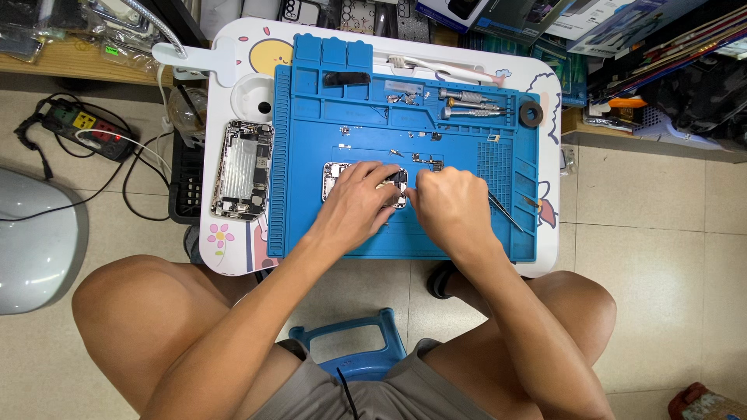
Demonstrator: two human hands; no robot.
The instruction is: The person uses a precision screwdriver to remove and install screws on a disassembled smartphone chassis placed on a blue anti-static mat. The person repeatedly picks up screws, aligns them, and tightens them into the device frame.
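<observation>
Knees frame a blue stool. Mid-frame, left hand presses the opened phone flat on the blue mat; right hand pinches tweezers. Steady, small movements seem best.

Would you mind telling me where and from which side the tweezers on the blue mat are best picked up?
Probably at the middle of the tweezers, from above. They lie flat and slanted on the blue mat, just right of the right hand, with bare mat along both long sides for fingertips.

Head view, seemingly straight down
</observation>
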